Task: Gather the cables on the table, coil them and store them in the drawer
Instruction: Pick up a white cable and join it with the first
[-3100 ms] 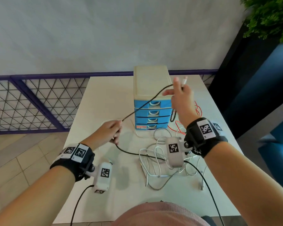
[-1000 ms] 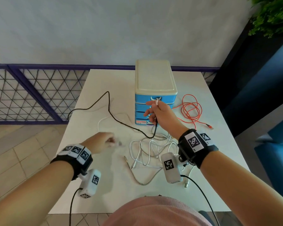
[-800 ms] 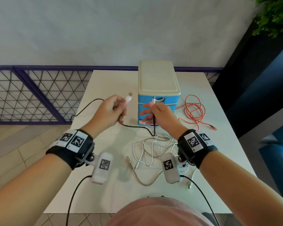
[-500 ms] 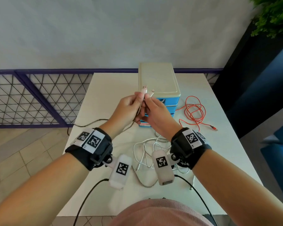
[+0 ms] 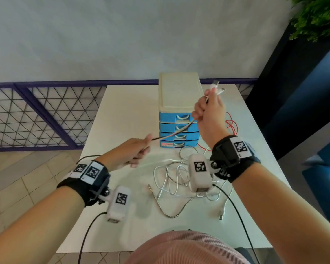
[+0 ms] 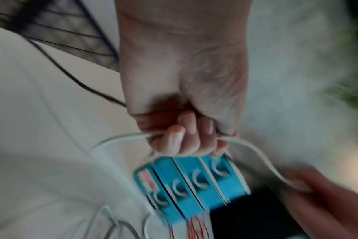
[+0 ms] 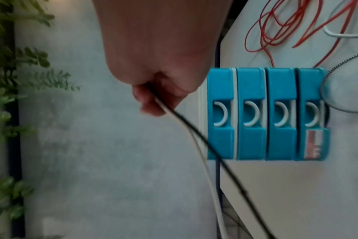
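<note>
Head view: a drawer unit (image 5: 179,111) with four blue drawers, all closed, stands at the centre of the white table (image 5: 126,111). A red cable (image 5: 231,126) lies loose to its right, and a tangle of white and braided cables (image 5: 171,180) fills the lower centre, partly hidden by the right wrist camera. The table's left side is bare up to its edge, beyond which a purple mesh railing (image 5: 36,115) runs. The right hand (image 5: 210,113), raised in front of the unit, is curled round the doubled cable (image 5: 175,132), its white plugs poking above the fist. The left hand (image 5: 133,153), lower left, pinches the same cable, which stretches taut between them.
</note>
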`<state>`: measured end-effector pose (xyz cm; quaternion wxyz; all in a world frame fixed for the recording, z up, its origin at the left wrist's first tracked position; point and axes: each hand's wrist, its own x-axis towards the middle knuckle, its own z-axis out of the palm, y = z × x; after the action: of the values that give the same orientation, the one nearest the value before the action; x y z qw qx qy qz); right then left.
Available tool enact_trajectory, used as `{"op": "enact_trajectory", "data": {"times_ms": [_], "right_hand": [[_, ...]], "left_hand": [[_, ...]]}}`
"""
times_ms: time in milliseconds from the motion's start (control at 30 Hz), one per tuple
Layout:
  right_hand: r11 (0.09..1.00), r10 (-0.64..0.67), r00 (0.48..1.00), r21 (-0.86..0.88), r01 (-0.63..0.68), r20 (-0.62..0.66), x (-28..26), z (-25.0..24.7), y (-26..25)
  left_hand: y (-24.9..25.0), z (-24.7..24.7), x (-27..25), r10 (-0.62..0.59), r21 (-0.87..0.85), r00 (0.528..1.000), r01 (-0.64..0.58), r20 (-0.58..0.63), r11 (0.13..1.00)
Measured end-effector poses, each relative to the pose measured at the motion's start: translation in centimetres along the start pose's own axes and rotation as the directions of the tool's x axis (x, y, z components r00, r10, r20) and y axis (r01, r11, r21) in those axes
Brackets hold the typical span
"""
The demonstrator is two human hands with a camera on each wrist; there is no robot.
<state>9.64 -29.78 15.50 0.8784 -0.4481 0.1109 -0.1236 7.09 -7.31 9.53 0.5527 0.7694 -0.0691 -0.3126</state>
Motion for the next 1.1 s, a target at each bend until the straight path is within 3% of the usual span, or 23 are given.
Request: {"op": "enact_trajectory", "data": {"times_ms": [67, 167, 233, 300, 400, 467, 500, 600, 700, 767, 833, 1000, 1100], "right_hand": [[0.999, -0.025, 0.999, -0.021, 0.024, -0.04, 0.7, -0.9, -1.1], [0.994, -0.016, 1.0, -0.104, 0.013, -0.027, 0.4, -1.8, -1.1], [0.948, 0.007, 0.997, -0.318, 0.016, 0.072, -0.4, -1.8, -0.5], [0.777, 0.063, 0.971, -0.622, 0.097, 0.231, -1.5, -1.5, 0.5], [0.513, 0.179, 0.863, -0.793, 0.329, 0.473, -2.9, -0.8, 2.6], [0.36, 0.266, 0.82, -0.841, 0.403, 0.507, -3.3, -0.4, 3.4], [0.329, 0.304, 0.823, -0.864, 0.382, 0.48, -3.3, -0.2, 3.4], [0.424, 0.31, 0.867, -0.873, 0.24, 0.389, -3.1, -0.1, 2.5], [0.613, 0.178, 0.947, -0.783, 0.107, 0.269, -2.3, -0.1, 1.0], [0.835, 0.13, 0.98, -0.55, -0.024, 0.154, -1.5, -0.5, 0.3], [0.956, 0.107, 0.993, -0.281, -0.091, 0.042, -0.7, -0.9, -0.6], [0.997, 0.008, 0.996, -0.081, -0.015, -0.09, 0.7, -2.3, -2.0], [0.991, -0.031, 0.994, -0.13, 0.017, -0.109, 0.7, -2.7, -2.3]], "left_hand": [[-2.0, -2.3, -0.4, -0.064, -0.001, 0.994, 0.064, -0.083, 0.998], [-3.8, -4.4, -0.4, -0.058, 0.223, 0.974, 0.107, -0.218, 0.969], [-3.6, -4.6, -0.1, -0.019, 0.304, 0.966, 0.1, -0.26, 0.947], [-1.9, -3.7, 0.4, 0.072, 0.344, 0.956, 0.032, -0.285, 0.939], [2.7, -1.2, 0.9, 0.261, 0.386, 0.927, -0.143, -0.271, 0.911], [5.1, 0.1, 1.2, 0.336, 0.354, 0.901, -0.231, -0.273, 0.906], [5.9, 0.5, 1.2, 0.346, 0.324, 0.893, -0.25, -0.287, 0.913], [6.5, 0.7, 1.3, 0.286, 0.124, 0.91, -0.26, -0.301, 0.957], [6.0, 0.5, 1.2, 0.164, -0.077, 0.969, -0.18, -0.184, 0.981], [5.3, 0.1, 1.0, 0.126, -0.075, 0.982, -0.137, -0.142, 0.988], [3.9, -0.8, 1.0, 0.124, 0.011, 0.986, -0.124, -0.114, 0.992], [-1.0, -3.1, 1.8, 0.052, 0.173, 0.991, -0.031, -0.123, 0.985], [-1.7, -2.8, 2.1, 0.014, 0.092, 0.993, -0.003, -0.116, 0.996]]}}
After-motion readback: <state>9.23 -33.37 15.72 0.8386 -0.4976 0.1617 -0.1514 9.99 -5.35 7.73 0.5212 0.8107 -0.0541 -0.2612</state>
